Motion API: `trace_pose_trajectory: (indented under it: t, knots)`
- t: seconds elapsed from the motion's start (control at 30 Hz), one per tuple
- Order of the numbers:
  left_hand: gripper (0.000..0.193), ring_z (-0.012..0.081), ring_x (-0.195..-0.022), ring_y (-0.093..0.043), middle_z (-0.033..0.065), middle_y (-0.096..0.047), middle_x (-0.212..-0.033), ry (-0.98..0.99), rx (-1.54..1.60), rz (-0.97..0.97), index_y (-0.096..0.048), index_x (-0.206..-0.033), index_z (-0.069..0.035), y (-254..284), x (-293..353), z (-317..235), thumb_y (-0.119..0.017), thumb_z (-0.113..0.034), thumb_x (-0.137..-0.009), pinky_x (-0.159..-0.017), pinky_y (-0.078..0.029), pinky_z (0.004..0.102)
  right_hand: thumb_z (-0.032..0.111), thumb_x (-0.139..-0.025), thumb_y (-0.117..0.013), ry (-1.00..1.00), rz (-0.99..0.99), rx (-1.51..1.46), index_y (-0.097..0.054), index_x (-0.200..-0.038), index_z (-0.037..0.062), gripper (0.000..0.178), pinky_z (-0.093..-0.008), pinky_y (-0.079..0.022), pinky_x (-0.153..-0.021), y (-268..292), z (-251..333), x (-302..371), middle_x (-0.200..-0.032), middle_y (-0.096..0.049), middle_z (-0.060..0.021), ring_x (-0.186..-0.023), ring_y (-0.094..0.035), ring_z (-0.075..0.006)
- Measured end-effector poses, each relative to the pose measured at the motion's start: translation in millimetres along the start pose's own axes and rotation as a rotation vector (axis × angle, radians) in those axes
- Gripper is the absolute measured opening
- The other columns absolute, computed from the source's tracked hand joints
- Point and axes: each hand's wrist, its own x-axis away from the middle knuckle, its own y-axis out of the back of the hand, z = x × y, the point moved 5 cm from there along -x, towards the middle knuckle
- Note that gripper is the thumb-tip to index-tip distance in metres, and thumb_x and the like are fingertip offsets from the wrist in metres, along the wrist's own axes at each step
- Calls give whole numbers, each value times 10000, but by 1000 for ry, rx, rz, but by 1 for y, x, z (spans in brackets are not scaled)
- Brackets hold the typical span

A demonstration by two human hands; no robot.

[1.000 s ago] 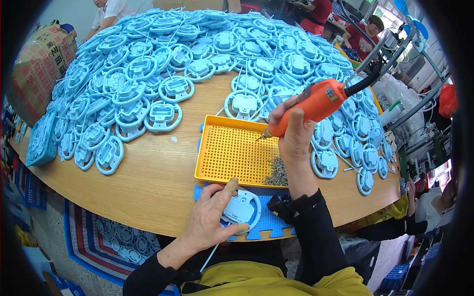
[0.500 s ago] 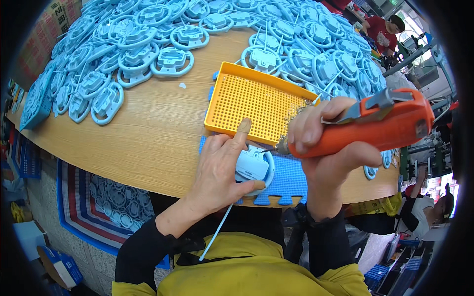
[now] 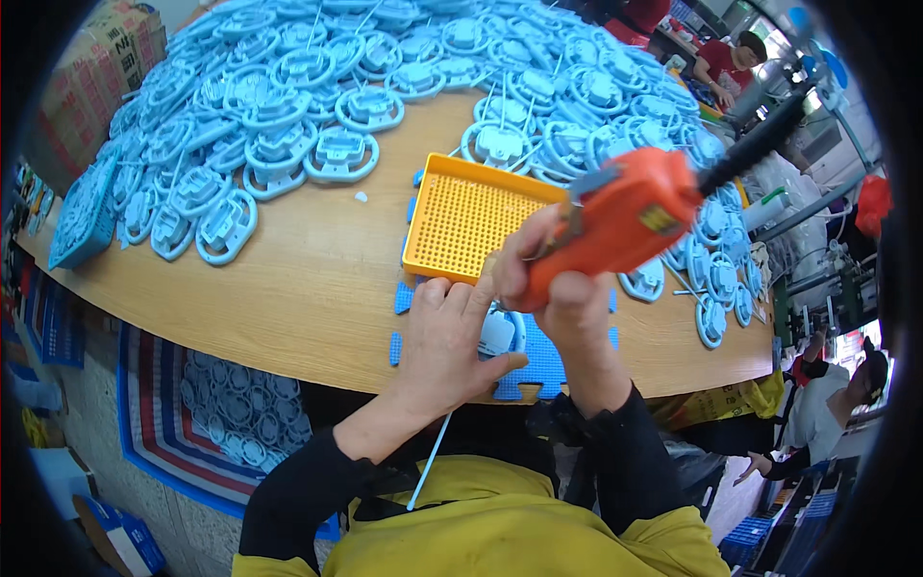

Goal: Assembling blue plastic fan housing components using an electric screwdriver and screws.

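Head view: right hand [image 3: 567, 288], clamped on orange screwdriver [image 3: 615, 216], had swung down onto the blue part [image 3: 502, 332] that the flat left hand [image 3: 447, 337] pinned at the table's [image 3: 288, 288] near edge.

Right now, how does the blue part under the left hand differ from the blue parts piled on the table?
The blue part under the left hand lies alone on a blue foam mat at the table's near edge; the piled parts sit bare on wood, heaped and overlapping. The hand and orange screwdriver mostly cover it; the piled ones show whole. Both share the light blue colour.
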Motion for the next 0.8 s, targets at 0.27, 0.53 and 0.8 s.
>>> trace_pose_trajectory:
  t: [0.27, 0.53, 0.8]
  knots:
    - [800, 349, -1031, -512, 192, -546, -1093, 40, -78, -81, -464, -1273, 21, 54, 85, -1, -811, -306, -631, -883, -423, 440, 678, -715, -646, 57, -81, -77, -474, -993, 88, 675, -286, -439, -468, 29, 42, 40, -654, -513, -38, -553, -531, -158]
    - [848, 404, -1159, -423, 201, -462, -1235, 190, -535, -154, -419, -1333, -9, 169, 127, 23, -794, -243, -610, -988, -341, 482, 684, -691, -663, 173, -178, 105, -480, -963, 59, 705, -288, -428, -459, 40, 62, 27, -632, -513, -42, -503, -502, -158]
    - [826, 356, -1164, -452, 167, -475, -1248, -124, -457, 93, -399, -1387, -108, 85, -151, 128, -770, -278, -669, -940, -387, 452, 621, -689, -719, 238, -237, 32, -485, -933, 34, 678, -303, -428, -434, 100, 79, 3, -616, -525, -66, -511, -518, -185]
